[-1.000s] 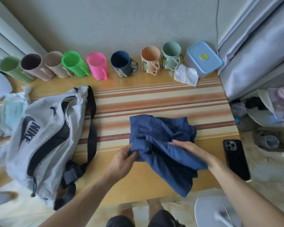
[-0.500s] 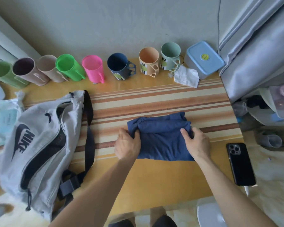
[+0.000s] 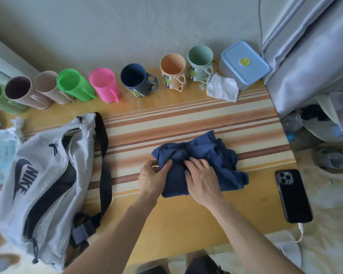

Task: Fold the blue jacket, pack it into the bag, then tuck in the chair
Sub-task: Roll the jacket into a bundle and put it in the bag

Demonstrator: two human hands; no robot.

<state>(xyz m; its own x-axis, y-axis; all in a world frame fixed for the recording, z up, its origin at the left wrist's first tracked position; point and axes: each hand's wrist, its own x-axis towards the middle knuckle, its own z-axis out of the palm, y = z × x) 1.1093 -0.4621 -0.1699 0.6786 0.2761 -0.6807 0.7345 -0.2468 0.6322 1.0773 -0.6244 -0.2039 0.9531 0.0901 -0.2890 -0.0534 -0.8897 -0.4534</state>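
The blue jacket (image 3: 202, 153) lies bunched in a small, wrinkled bundle on the striped wooden table (image 3: 186, 119), right of centre. My left hand (image 3: 152, 179) pinches the bundle's left edge. My right hand (image 3: 202, 179) lies over its front middle, fingers pressing into the cloth. The grey bag (image 3: 42, 186) with a dark strap and a black logo lies on its side at the left, its zipped opening partly gaping. No chair is in view.
Several coloured cups (image 3: 105, 84) line the wall at the back. A blue lidded box (image 3: 243, 64) and a crumpled tissue (image 3: 222, 89) sit at the back right. A black phone (image 3: 293, 194) lies near the right edge. Clutter fills the floor beyond.
The neat flat fold of half a second ago has become a looser bundle. Both hands have shifted inward, my right hand from the right edge to the middle.
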